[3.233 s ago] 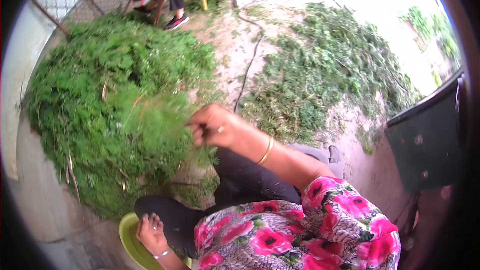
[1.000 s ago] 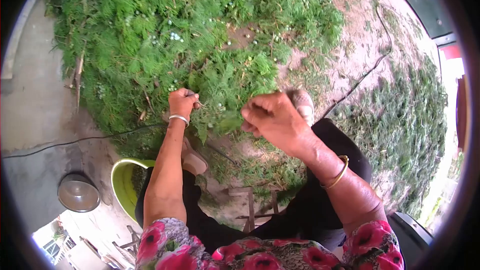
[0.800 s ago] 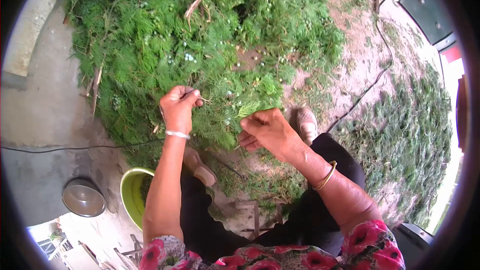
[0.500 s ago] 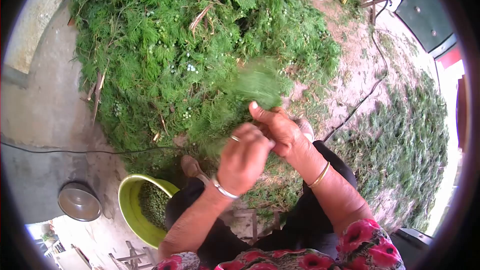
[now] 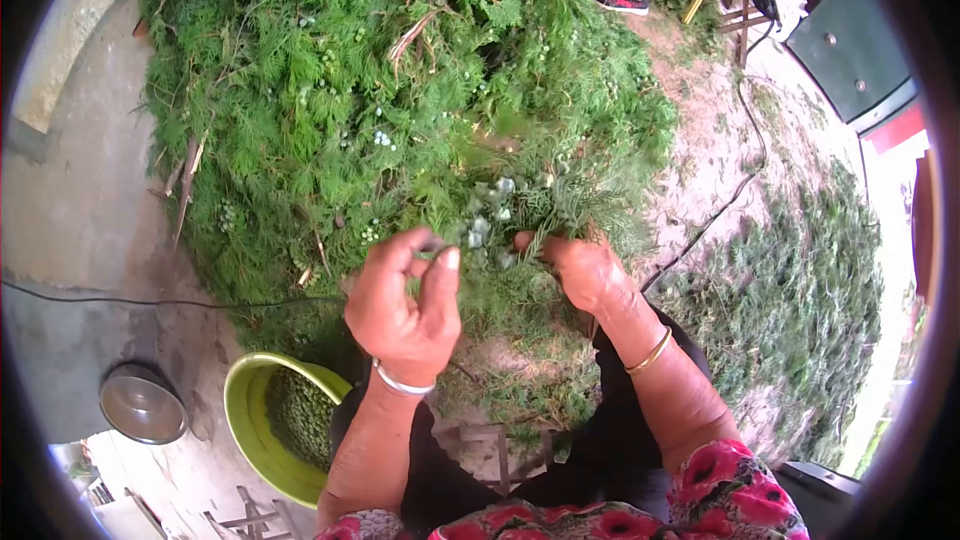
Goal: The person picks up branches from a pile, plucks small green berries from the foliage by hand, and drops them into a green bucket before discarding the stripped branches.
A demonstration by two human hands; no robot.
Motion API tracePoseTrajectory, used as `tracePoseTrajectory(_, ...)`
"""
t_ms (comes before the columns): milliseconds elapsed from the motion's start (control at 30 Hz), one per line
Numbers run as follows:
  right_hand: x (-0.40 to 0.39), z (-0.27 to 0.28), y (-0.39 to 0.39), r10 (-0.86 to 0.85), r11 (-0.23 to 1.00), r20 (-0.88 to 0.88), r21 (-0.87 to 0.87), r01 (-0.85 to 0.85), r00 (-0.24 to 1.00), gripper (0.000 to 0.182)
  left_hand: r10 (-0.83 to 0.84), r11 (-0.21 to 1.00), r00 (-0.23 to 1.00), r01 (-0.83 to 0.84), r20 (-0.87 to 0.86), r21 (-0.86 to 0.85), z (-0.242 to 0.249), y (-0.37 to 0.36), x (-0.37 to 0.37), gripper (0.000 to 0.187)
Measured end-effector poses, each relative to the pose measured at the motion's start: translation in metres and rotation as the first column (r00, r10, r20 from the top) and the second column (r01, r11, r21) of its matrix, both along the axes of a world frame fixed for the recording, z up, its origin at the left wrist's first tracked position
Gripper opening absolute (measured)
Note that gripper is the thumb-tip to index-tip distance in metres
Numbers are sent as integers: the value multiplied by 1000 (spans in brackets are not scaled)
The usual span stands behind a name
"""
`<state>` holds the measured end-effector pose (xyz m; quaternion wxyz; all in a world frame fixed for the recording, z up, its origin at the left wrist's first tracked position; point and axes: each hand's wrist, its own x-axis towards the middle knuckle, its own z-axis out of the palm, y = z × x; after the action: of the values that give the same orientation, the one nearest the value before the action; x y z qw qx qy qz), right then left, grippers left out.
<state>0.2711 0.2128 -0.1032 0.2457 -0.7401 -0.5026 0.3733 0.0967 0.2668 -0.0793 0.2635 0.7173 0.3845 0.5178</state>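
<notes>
Head view. Sprig (image 5: 520, 215) with pale berries held up before green pile (image 5: 380, 90), clamped at stem by right hand (image 5: 585, 270). Left hand (image 5: 405, 300) pinched on berry cluster (image 5: 485, 225), thumb and forefinger together. Green bowl (image 5: 250, 420) of picked berries set near left knee, within reach.

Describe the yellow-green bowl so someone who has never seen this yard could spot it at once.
Start at the big heap of cut green branches that fills the upper middle of the view, then drop to the ground below its near edge, beside the person's left forearm. There sits a round yellow-green bowl holding small green bits. The shiny metal bowl further left is smaller and grey.
</notes>
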Motion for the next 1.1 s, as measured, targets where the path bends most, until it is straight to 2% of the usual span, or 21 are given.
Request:
tracePoseTrajectory(33, -6, -5, 2, -184, 972, -401, 59, 226, 897, 32, 34, 998, 999, -36, 38, 56, 0, 5, 0, 15)
tracePoseTrajectory(67, -12, -13, 3, -290, 895, -737, 17, 445, 611, 34, 10, 995, 996, -19, 91, 94, -3, 10, -2, 21)
tracePoseTrajectory(100, -4, -33, 2, -55, 941, -309, 301, 153, 949, 33, 47, 994, 995, -56, 91, 96, -3, 15, -4, 21)
tracePoseTrajectory(133, -3, -46, -2, -49, 944, -311, 296, 145, 949, 33, 82, 991, 993, -90, 90, 99, -4, 18, -7, 20)
tracePoseTrajectory(200, -11, -23, 3, -236, 963, -616, -43, 267, 752, 37, -8, 1000, 998, 9, -60, 21, -1, 22, -12, 16)
tracePoseTrajectory(267, -15, -16, 6, -252, 957, -676, -68, 282, 692, 36, -57, 993, 996, 51, -61, -108, -9, 20, -12, 10)
tracePoseTrajectory(300, -16, -12, 8, -270, 949, -732, -91, 303, 626, 36, -49, 996, 996, 44, -68, -80, -13, 20, -13, 10)
tracePoseTrajectory(400, -20, -2, 9, -295, 946, -606, -79, 313, 738, 36, -43, 997, 998, 39, -52, -64, -12, 18, -11, 12)
tracePoseTrajectory(533, -26, -11, 9, -251, 926, -716, 19, 377, 652, 35, -92, 996, 988, 91, -126, -12, -16, 19, -7, 16)
tracePoseTrajectory(600, -22, -16, 7, -110, 982, -422, 91, 163, 900, 35, -98, 995, 981, 93, -167, -36, -14, 18, -4, 20)
tracePoseTrajectory(633, -22, -14, 7, -108, 983, -423, 89, 159, 900, 35, -106, 994, 980, 102, -171, -32, -16, 19, -2, 21)
tracePoseTrajectory(667, -21, -6, 9, 52, 996, -191, 87, -36, 980, 35, -115, 993, 978, 111, -176, -27, -17, 20, -1, 22)
tracePoseTrajectory(700, -20, 1, 11, 221, 974, 48, 39, -223, 974, 38, -120, 992, 968, 107, -220, -72, -15, 20, -2, 22)
tracePoseTrajectory(733, -20, 9, 13, 223, 974, 46, 38, -224, 974, 38, -120, 992, 968, 106, -221, -73, -16, 21, -2, 22)
tracePoseTrajectory(800, -20, 21, 16, 207, 952, -151, -196, -235, 967, 42, -244, 957, 940, 194, -239, -217, -20, 26, -5, 19)
tracePoseTrajectory(833, -25, -1, 7, 50, 996, -237, 88, -30, 970, 39, -246, 936, 936, 162, -253, -313, -19, 25, -6, 14)
tracePoseTrajectory(867, -24, -6, 5, 50, 996, -238, 87, -30, 970, 39, -247, 935, 935, 162, -253, -314, -20, 26, -7, 14)
tracePoseTrajectory(933, -21, -9, 2, 141, 974, 66, 168, -150, 988, 45, -259, 873, 957, 176, -128, -454, -25, 28, -9, 11)
tracePoseTrajectory(1000, -19, -5, 6, 153, 986, -57, 74, -148, 987, 47, -287, 810, 953, 187, -97, -556, -20, 28, -11, 9)
tracePoseTrajectory(1067, -19, 2, 7, 153, 987, -178, -19, -159, 972, 49, -210, 517, 951, 304, 226, -800, -10, 25, -13, 11)
tracePoseTrajectory(1100, -19, 7, 6, 36, 998, -306, -47, -53, 951, 51, -184, 496, 943, 334, 279, -802, -6, 24, -12, 10)
